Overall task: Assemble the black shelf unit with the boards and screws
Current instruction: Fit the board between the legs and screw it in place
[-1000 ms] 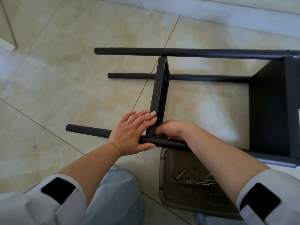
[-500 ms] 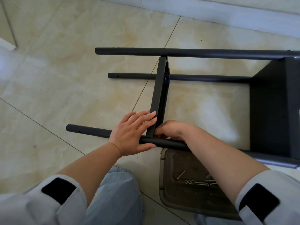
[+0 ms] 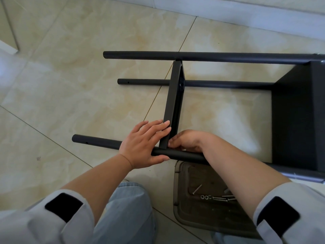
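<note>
Nothing shifted since a second ago: left hand (image 3: pixel 146 143) flat against shelf board (image 3: pixel 173 104), thumb under near pole (image 3: pixel 177 154); right hand (image 3: pixel 186 140) curled at joint, grip unclear — probably still fastening.

No readable text, labels, brand marks, numbers or signs anywhere in view.
</note>
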